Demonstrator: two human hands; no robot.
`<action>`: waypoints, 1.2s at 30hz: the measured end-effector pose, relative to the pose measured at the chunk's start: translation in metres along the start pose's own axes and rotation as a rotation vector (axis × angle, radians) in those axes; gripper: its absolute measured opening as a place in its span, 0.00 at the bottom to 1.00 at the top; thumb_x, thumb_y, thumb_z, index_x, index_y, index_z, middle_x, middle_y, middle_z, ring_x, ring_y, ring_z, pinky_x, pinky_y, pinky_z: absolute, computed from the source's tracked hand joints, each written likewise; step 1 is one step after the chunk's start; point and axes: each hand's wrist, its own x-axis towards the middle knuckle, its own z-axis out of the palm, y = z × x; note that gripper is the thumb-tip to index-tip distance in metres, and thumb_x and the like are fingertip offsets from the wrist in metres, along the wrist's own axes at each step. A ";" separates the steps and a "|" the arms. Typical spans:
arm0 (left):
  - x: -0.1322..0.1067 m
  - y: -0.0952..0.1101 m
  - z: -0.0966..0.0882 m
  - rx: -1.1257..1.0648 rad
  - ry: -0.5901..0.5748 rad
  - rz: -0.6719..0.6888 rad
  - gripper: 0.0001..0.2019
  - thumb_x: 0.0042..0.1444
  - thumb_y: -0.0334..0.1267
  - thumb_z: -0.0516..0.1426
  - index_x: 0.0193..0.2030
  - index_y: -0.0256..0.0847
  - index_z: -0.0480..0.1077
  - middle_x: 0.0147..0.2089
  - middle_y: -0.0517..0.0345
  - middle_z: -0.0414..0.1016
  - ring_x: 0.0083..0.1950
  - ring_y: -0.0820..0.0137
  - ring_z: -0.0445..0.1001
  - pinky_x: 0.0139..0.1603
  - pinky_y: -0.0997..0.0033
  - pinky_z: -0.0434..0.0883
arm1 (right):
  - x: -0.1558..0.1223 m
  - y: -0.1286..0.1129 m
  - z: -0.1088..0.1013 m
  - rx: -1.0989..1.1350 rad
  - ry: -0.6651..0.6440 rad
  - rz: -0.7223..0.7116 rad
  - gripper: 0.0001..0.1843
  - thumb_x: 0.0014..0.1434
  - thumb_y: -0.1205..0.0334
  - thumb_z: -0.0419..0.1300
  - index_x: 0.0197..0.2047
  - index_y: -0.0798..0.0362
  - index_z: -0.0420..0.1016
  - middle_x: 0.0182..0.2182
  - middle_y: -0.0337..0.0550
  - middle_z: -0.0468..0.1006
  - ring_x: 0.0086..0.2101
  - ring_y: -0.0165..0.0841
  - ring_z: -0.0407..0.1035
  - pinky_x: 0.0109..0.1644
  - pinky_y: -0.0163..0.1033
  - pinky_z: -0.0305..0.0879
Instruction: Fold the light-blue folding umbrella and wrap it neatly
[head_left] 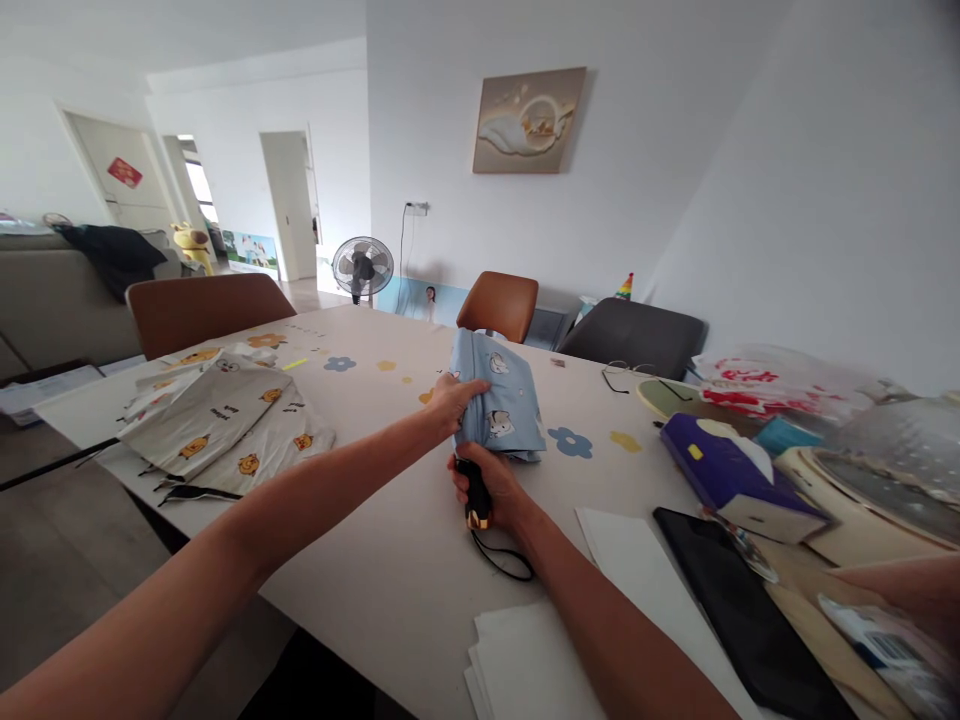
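A folding umbrella (pixel 510 400) with light blue fabric and white cartoon animals is held up over the middle of the table. Its black handle (pixel 474 485) has a gold-coloured end and a dangling wrist strap (pixel 514 572). My right hand (pixel 499 487) is wrapped round that handle. Higher up, my left hand (pixel 456 400) grips the near side of the gathered blue fabric, thumb lying across it. To the left, a cream umbrella (pixel 240 420) printed with orange cartoon figures lies loosely collapsed on the table.
The pale table (pixel 390 540) has flower prints. At right are white sheets (pixel 525 660), a black tablet-like slab (pixel 742 600), a purple tissue box (pixel 735 475), glasses (pixel 619 375) and plastic bags (pixel 787 385). Another person's arm (pixel 907 590) enters there. Chairs (pixel 210 305) stand behind.
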 end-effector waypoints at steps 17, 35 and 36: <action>0.036 0.003 -0.011 0.038 -0.099 -0.127 0.19 0.32 0.35 0.67 0.33 0.35 0.69 0.30 0.50 0.74 0.28 0.65 0.73 0.31 0.64 0.73 | 0.005 -0.003 -0.002 0.188 -0.062 0.037 0.08 0.50 0.62 0.56 0.23 0.55 0.63 0.10 0.29 0.57 0.10 0.20 0.48 0.13 0.27 0.50; 0.098 0.003 -0.005 0.333 -0.008 0.033 0.09 0.42 0.36 0.59 0.29 0.38 0.63 0.25 0.58 0.67 0.27 0.71 0.69 0.30 0.70 0.68 | 0.005 -0.004 0.000 0.211 -0.034 0.075 0.05 0.49 0.65 0.55 0.24 0.55 0.62 0.13 0.30 0.59 0.12 0.20 0.48 0.14 0.28 0.49; 0.097 0.004 -0.006 0.370 -0.007 0.049 0.09 0.42 0.36 0.59 0.29 0.38 0.63 0.26 0.56 0.68 0.30 0.68 0.70 0.31 0.68 0.68 | 0.005 -0.004 0.001 0.220 -0.024 0.076 0.06 0.49 0.65 0.55 0.24 0.55 0.61 0.13 0.30 0.59 0.12 0.19 0.48 0.14 0.28 0.49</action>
